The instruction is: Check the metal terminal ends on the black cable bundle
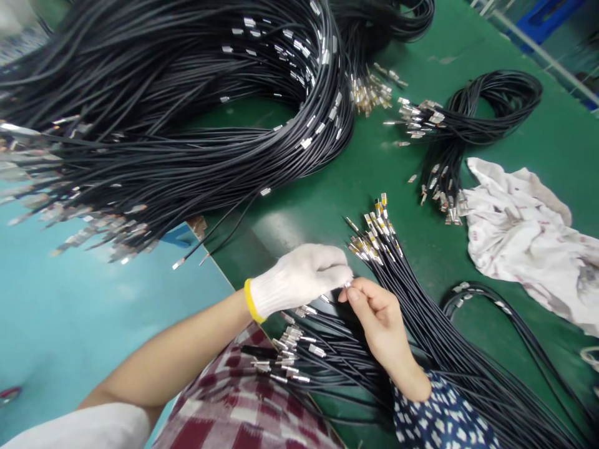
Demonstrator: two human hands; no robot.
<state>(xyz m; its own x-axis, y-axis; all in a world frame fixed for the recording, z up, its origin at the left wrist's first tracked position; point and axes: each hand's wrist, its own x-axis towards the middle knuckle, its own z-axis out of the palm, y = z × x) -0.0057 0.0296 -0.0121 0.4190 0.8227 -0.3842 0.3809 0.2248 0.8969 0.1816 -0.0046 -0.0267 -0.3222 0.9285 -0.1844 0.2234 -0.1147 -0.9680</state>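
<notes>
My left hand (306, 274), in a white knitted glove with a yellow cuff, is closed, its fingertips meeting those of my right hand. My bare right hand (374, 312) pinches a small silvery-white piece (347, 285) between thumb and forefinger; it is too small to name. What the gloved fingers grip is hidden. Just below both hands lies a bundle of black cables (341, 355) with silver metal terminals (294, 340) at their ends. Beside my right hand runs another bundle of black cables (421, 299), its terminals marked with yellow.
A large coil of black cables (299, 156) fills the upper left, its ends hanging past the edge of the green table (290, 224). Smaller cable bundles (496, 112) lie at the upper right. A crumpled white cloth (519, 231) and a looped cable (505, 305) are on the right.
</notes>
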